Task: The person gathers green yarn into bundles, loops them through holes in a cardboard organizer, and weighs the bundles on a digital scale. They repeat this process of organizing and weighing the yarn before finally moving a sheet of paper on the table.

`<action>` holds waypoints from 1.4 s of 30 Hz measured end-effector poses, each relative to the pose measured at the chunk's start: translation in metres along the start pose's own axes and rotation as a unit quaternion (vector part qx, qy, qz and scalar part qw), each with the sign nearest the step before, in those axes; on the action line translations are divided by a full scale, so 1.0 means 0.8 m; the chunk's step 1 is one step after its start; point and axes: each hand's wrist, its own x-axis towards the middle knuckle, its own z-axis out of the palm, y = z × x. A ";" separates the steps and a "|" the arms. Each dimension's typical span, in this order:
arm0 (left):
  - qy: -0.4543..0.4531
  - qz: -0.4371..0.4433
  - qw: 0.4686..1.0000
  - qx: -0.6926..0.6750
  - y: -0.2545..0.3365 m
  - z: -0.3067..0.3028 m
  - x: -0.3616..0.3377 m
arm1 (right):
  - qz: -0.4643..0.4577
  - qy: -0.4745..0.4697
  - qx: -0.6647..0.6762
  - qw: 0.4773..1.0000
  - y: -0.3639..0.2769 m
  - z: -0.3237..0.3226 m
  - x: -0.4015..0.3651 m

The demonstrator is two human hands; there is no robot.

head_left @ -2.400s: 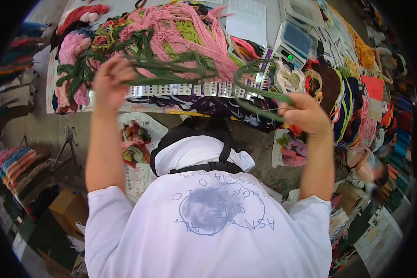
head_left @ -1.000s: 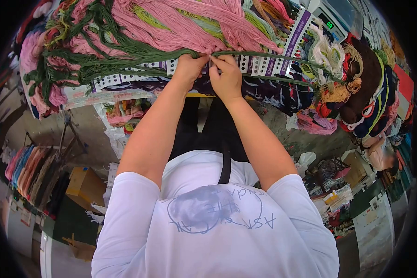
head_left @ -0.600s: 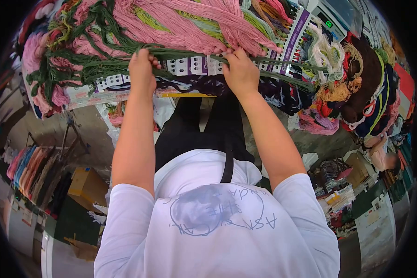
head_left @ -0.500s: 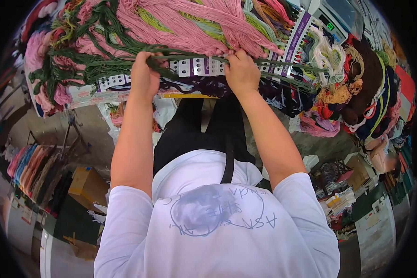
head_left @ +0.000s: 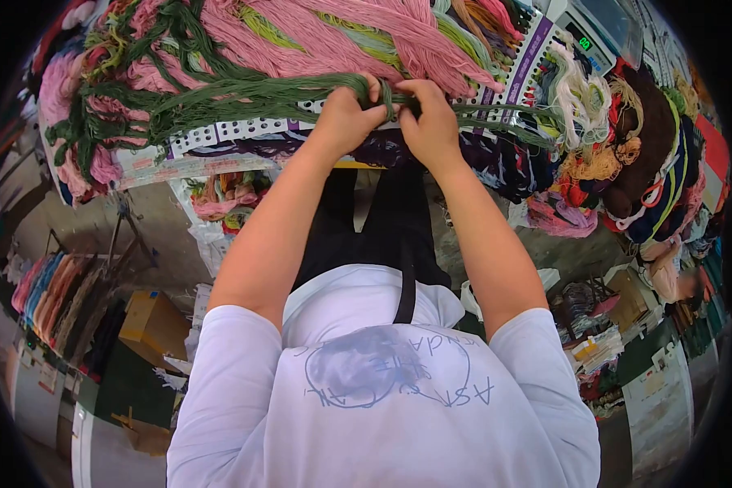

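Dark green thread (head_left: 220,96) lies in a long bundle across the front of the table, over white cards with punched holes (head_left: 211,134). My left hand (head_left: 348,115) is closed around the bundle near its middle, fingers curled over the strands. Beside it, my right hand (head_left: 429,122) pinches the same thread, where a loop of green stands up between the two hands. Green strands run on past my right hand to the right. Behind both hands lie thick pink thread skeins (head_left: 301,45).
A scale with a green display (head_left: 584,42) stands at the back right. White thread (head_left: 573,93) and a dark brown bundle (head_left: 644,146) are heaped on the right. A purple-striped holed card (head_left: 533,61) lies nearby. Behind me are a cardboard box (head_left: 156,329) and hanging skeins (head_left: 65,301).
My left hand has moved right along the green thread, close to my right hand. The strands are now gathered into a thicker bundle, with a loop between the hands.
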 end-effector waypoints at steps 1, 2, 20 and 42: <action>-0.003 -0.001 1.000 0.000 0.005 -0.001 -0.003 | 0.006 -0.036 0.001 0.999 0.003 0.004 0.000; -0.012 -0.010 0.995 -0.099 0.011 -0.002 -0.007 | 0.011 -0.073 0.003 0.997 0.005 0.010 0.001; 0.263 -0.173 0.759 -0.571 -0.106 -0.159 -0.107 | 0.295 0.038 0.383 0.875 0.058 0.028 0.016; 0.178 0.081 0.786 -0.587 0.074 -0.336 -0.112 | 0.211 -0.037 0.054 0.975 0.030 0.060 0.015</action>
